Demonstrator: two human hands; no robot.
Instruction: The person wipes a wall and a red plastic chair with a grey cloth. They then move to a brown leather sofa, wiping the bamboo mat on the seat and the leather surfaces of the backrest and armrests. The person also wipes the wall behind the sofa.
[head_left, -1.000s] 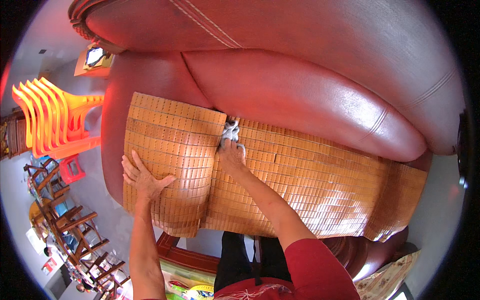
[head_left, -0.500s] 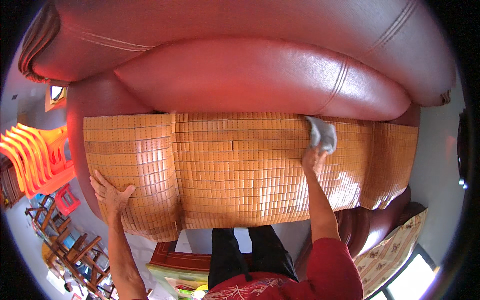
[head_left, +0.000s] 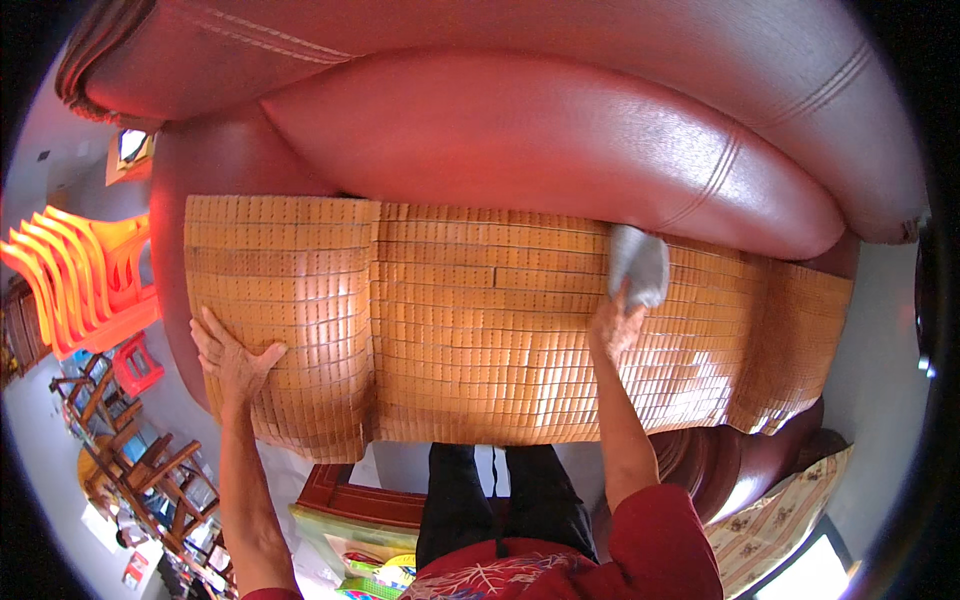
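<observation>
A tan mat of small bamboo tiles covers the seat of a dark red leather sofa and drapes over its left armrest. My right hand grips a grey cloth, which lies against the mat near the foot of the backrest, right of the middle. On the left armrest my left hand rests flat on the mat, fingers spread and thumb out to the side. It holds nothing.
At the left stand stacked orange plastic chairs, a red stool and wooden chairs. A wooden-framed low table is beside my legs. A patterned curtain hangs at lower right, by a window.
My right hand has drawn the cloth slightly toward me and left relative to the mat. The whole view has tilted and shifted a little. My left hand stays on the armrest.
</observation>
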